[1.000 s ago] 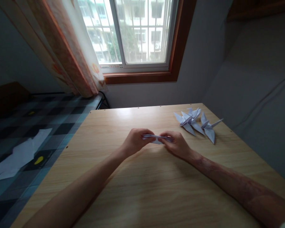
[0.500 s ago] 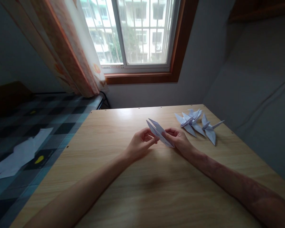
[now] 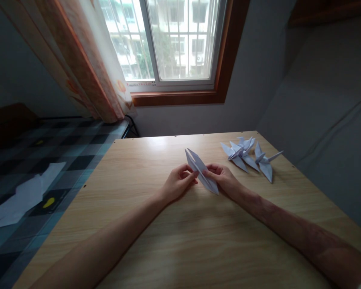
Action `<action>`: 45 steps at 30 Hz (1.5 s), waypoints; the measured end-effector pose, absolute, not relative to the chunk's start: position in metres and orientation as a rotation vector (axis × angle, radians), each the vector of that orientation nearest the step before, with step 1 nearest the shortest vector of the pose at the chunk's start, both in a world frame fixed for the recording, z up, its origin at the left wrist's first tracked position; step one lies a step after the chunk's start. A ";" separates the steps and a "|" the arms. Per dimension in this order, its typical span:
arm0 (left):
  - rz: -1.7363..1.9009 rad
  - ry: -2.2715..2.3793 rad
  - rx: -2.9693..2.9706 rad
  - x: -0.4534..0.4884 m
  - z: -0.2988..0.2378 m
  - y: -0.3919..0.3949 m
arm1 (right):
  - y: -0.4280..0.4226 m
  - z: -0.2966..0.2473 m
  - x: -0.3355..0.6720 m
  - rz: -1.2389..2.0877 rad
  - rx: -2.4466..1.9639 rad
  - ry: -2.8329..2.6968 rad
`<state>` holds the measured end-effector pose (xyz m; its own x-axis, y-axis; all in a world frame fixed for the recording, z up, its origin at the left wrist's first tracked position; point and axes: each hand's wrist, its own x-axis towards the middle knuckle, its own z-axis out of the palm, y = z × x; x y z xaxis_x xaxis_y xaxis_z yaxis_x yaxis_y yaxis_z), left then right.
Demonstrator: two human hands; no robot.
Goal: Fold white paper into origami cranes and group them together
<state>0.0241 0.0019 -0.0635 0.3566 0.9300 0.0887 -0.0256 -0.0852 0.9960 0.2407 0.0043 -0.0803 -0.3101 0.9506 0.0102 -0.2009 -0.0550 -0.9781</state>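
Observation:
Between my two hands, above the wooden table (image 3: 180,241), is a folded piece of white paper (image 3: 205,178) with two pointed flaps at its far end and a point at the near end. My left hand (image 3: 180,180) pinches its left edge between thumb and fingers. On the other side, my right hand (image 3: 222,176) grips the right edge, thumb on top and fingers mostly hidden behind the paper. Beyond my right hand, several folded paper cranes (image 3: 242,154) lie bunched together, and a separate paper crane (image 3: 263,160) rests just right of them.
To the left of the table is a bed with a checked cover (image 3: 78,162), on which white paper sheets (image 3: 27,196) lie. A curtain (image 3: 90,72) hangs beside the barred window (image 3: 183,44) at the back. A wall (image 3: 327,100) runs along the right side.
The folded paper has turned so its near point aims more toward me and its flaps lie closer together. My left thumb has come onto its left edge.

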 end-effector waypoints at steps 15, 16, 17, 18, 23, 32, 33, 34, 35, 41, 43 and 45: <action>1.258 0.810 1.259 0.033 -0.076 -0.003 | 0.000 -0.086 0.234 1.563 -0.893 -1.179; 1.265 0.822 1.262 0.033 -0.075 -0.003 | 0.000 -0.087 0.233 1.559 -0.903 -1.180; 1.264 0.833 1.272 0.033 -0.073 -0.004 | 0.000 -0.087 0.233 1.551 -0.910 -1.186; 1.258 0.844 1.287 0.033 -0.072 -0.004 | 0.001 -0.087 0.233 1.541 -0.914 -1.198; 1.230 0.854 1.373 0.031 -0.069 -0.005 | 0.001 -0.089 0.234 1.467 -0.916 -1.298; 1.157 0.916 1.460 0.031 -0.070 -0.006 | -0.003 -0.085 0.234 1.184 -1.057 -1.521; 1.149 0.897 1.458 0.031 -0.070 -0.006 | -0.003 -0.086 0.235 1.140 -1.086 -1.527; 1.139 0.881 1.449 0.031 -0.070 -0.005 | -0.002 -0.087 0.235 1.099 -1.112 -1.531; 1.129 0.872 1.435 0.031 -0.070 -0.005 | -0.001 -0.088 0.235 1.061 -1.131 -1.540; 1.082 0.895 1.366 0.028 -0.073 -0.002 | 0.004 -0.090 0.240 1.023 -1.131 -1.609; 1.076 0.913 1.346 0.028 -0.074 -0.001 | 0.004 -0.088 0.241 1.056 -1.103 -1.602; 1.091 0.934 1.327 0.028 -0.075 -0.001 | 0.004 -0.087 0.240 1.064 -1.090 -1.601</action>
